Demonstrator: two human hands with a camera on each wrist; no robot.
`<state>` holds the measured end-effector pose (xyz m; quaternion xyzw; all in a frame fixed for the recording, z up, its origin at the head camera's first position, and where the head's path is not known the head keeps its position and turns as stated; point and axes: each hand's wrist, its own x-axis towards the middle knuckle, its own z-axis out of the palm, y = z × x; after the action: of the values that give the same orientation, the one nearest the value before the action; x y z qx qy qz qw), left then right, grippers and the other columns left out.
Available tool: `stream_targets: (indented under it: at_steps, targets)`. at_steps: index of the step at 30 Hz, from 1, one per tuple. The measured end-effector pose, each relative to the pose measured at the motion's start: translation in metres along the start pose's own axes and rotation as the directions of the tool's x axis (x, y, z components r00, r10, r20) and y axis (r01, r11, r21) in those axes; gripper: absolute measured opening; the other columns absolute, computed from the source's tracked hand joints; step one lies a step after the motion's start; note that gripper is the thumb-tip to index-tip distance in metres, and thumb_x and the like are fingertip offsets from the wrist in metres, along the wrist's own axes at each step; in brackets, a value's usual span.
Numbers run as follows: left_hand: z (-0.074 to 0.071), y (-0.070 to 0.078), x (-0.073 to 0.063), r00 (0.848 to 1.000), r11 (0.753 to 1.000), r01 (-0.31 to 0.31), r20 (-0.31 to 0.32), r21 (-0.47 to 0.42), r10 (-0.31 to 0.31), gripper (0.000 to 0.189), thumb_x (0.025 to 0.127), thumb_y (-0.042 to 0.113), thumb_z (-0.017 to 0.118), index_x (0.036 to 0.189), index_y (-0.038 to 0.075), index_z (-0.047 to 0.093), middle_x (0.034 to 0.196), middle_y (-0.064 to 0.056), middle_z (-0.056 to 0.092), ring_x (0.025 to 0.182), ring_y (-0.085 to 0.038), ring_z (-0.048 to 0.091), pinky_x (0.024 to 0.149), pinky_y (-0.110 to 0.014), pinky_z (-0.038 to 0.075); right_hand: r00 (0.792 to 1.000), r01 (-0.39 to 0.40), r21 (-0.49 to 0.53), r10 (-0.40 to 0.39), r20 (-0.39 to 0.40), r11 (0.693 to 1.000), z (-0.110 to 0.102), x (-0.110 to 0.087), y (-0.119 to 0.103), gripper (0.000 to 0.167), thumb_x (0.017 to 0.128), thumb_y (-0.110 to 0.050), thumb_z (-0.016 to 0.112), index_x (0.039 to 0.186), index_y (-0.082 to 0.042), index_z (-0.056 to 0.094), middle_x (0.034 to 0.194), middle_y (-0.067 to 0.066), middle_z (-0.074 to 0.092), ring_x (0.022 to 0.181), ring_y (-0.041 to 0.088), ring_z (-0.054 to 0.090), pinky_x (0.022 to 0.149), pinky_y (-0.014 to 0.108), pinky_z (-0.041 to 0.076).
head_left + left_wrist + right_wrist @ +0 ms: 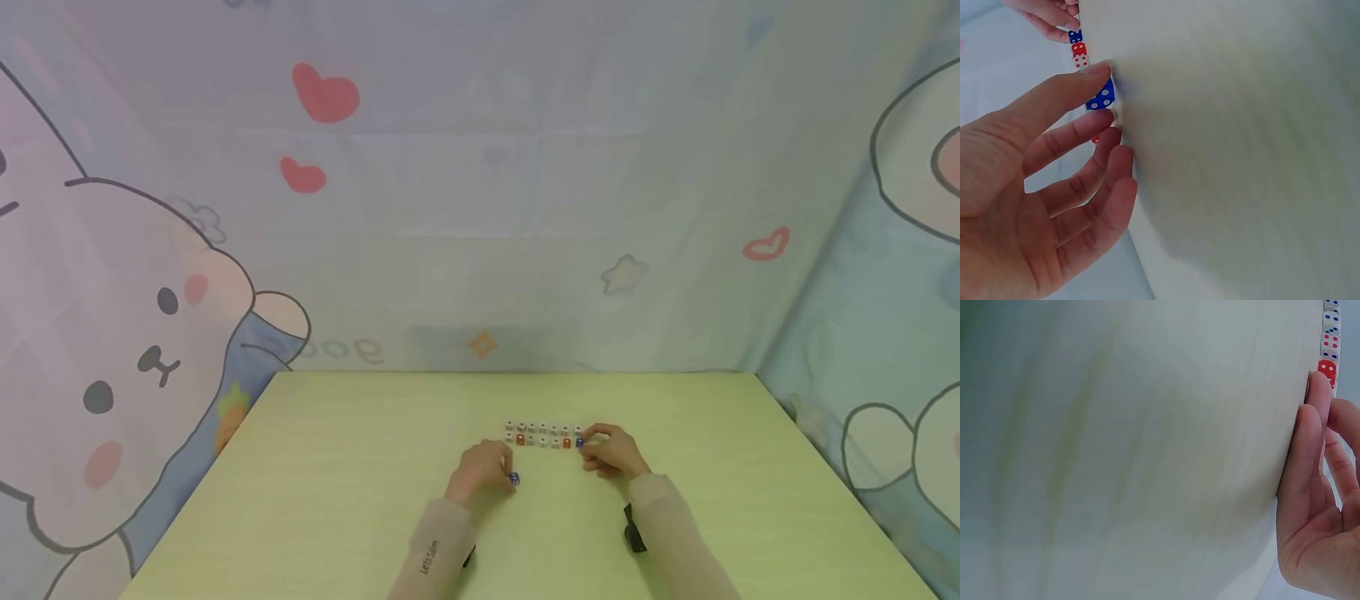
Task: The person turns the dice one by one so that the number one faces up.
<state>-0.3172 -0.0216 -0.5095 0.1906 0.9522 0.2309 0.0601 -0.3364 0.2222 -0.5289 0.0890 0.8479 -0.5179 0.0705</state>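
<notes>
Two rows of small dice sit side by side on the table. The back row (543, 427) is of white dice; the front row mixes white with a red die (521, 439) near its left end and another red die (567, 443) near its right end. My left hand (483, 468) pinches a blue die (1101, 97) between thumb and index finger, in front of the rows and apart from them. At the front row's right end, my right hand (613, 451) holds a blue die (580, 442) between thumb and index finger. In the right wrist view my fingers hide that die.
The pale yellow-green table (337, 500) reaches back to a printed cloth backdrop (480, 183). Cartoon-printed cloth also hangs at both sides. A black strap piece (634, 533) shows at the right wrist.
</notes>
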Motion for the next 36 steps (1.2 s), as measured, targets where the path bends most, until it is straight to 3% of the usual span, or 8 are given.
stream_targets:
  at_steps: [10,19,31,36]
  targets:
    - [0.0048,0.0006,-0.0031,1.0,1.0,-0.015,-0.02,0.015,0.015,0.019,0.063,0.016,0.078,0.064,0.013,0.059,0.08,0.002,0.06,0.066,-0.012,0.047,0.059,-0.028,0.04,0.999,-0.026,0.027,0.025,0.024,0.999,0.0017,0.001,0.0078,0.025,0.077,-0.009,0.063,0.102,-0.007,0.06,0.06,0.002,0.064,0.048,0.009,0.06,0.042,0.023,0.046]
    - [0.0027,-0.0019,0.0021,0.997,0.999,-0.033,-0.067,0.027,0.035,0.019,0.062,0.015,0.078,0.066,0.015,0.06,0.077,0.002,0.064,0.065,-0.013,0.053,0.054,-0.027,0.041,1.0,-0.013,0.023,0.013,0.011,1.0,0.0005,-0.0031,0.002,0.024,0.078,-0.009,0.063,0.101,-0.007,0.06,0.06,0.002,0.065,0.048,0.009,0.06,0.041,0.023,0.046]
    - [-0.0025,-0.0032,-0.0011,0.996,0.998,-0.052,-0.066,0.023,0.053,0.017,0.063,0.005,0.073,0.07,0.014,0.06,0.081,-0.001,0.065,0.072,-0.018,0.057,0.058,-0.031,0.044,1.0,-0.002,0.022,0.002,0.015,1.0,0.0,-0.0039,-0.0007,0.024,0.078,-0.01,0.064,0.102,-0.007,0.06,0.061,0.002,0.065,0.049,0.009,0.06,0.042,0.023,0.046]
    - [-0.0047,-0.0071,-0.0007,0.998,0.999,-0.034,-0.046,-0.016,0.033,0.019,0.06,0.002,0.071,0.073,0.014,0.062,0.08,-0.002,0.064,0.071,-0.018,0.056,0.061,-0.034,0.045,1.0,0.009,0.018,-0.009,0.022,1.0,-0.002,-0.0024,-0.0012,0.025,0.079,-0.01,0.064,0.103,-0.006,0.059,0.061,0.002,0.065,0.049,0.009,0.06,0.042,0.024,0.046]
